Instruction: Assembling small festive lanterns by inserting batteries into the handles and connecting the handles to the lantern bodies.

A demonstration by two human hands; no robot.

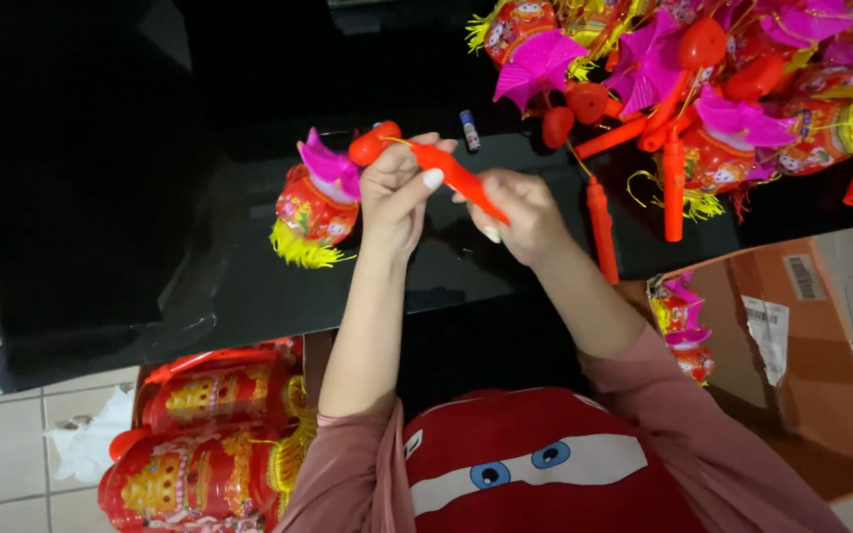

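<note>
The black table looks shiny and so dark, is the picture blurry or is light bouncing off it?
In the head view the black table shows soft glare patches near the small lantern, while its far side sinks into darkness. The left hand and right hand on the orange handle are brightly lit and fairly sharp. Straight edges bend near the frame's borders.

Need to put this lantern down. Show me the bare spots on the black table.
Bare: the black table left of the small lantern, and the strip between forearms and table edge. Crowded: the lantern pile at the right, with a small battery beside it.
</note>
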